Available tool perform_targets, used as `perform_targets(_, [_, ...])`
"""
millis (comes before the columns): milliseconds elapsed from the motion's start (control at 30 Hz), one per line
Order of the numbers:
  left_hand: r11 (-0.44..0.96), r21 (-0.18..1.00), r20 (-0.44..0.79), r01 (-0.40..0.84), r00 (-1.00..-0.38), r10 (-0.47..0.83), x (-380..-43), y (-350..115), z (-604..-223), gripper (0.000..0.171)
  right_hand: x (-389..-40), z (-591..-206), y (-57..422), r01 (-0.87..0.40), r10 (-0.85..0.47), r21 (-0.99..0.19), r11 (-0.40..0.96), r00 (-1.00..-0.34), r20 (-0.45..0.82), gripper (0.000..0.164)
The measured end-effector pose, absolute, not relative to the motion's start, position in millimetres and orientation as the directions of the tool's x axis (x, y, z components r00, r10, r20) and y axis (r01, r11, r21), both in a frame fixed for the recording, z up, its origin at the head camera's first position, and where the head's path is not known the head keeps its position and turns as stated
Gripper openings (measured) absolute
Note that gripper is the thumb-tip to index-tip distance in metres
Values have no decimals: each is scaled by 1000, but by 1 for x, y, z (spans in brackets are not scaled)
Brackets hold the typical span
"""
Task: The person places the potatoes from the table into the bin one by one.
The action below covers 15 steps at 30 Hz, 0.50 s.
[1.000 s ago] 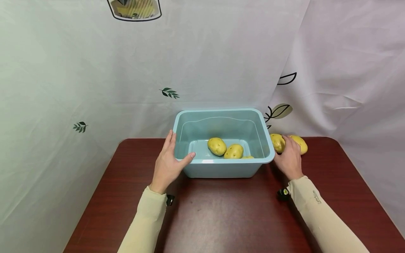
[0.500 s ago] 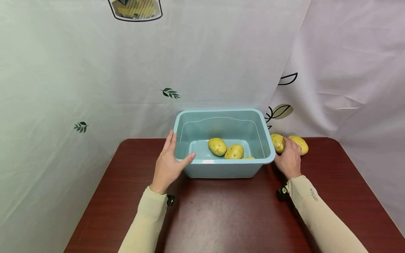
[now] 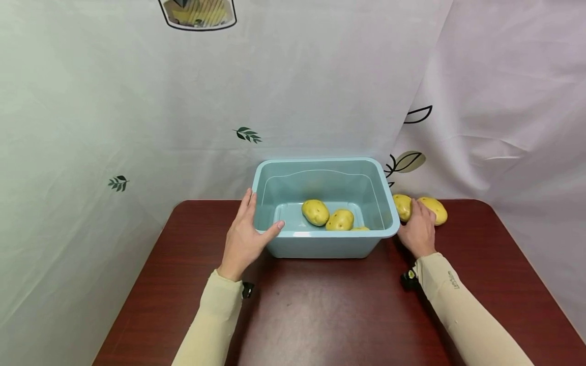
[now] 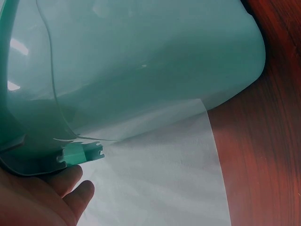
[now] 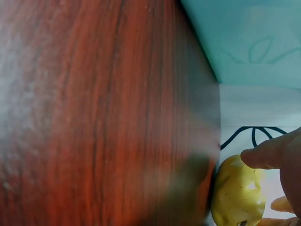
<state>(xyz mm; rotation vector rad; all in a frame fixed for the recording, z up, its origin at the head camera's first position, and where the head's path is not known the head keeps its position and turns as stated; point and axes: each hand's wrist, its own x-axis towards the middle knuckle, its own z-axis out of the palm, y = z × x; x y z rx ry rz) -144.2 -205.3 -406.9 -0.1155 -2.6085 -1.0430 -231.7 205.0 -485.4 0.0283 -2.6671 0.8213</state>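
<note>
Three potatoes sit in the light-blue plastic bin; two on its floor look to be touching, and the last is mostly cut off by the near rim. Two more are out on the dark red wood-grain table, far right: the near-bin potato just beside the bin's right wall, the outer potato right of that, partly behind the hand. Delta over the last second: almost nil. Potato split unchanged at three in, two out; bin hasn't moved. Only the right sleeve has shifted a touch left, and the head view drifted slightly. Meaning for the work: no transfer progress in that window, the two outside ones are what's left to deal with, my read. Right hand is at the near-bin potato, thumb tip against it in the right wrist view, other fingers at its side; can't tell if that's a firm pinch or just contact. Left hand is spread at the bin's near-left corner, thumb over the near rim, fingers straight along the left side, so likely steadying, not clamping.
</note>
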Motion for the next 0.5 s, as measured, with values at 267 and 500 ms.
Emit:
perform_targets(267, [727,659,328,192,-944,-47,-144,-205,-406,101,-236,-488,205,-104,82,-537,837,-947,311,76])
perform_targets(500, [730,656,328,192,-944,-46,-145,-205,-407,100,-237,-489,204,-95,97,-550,829,-946,309,73])
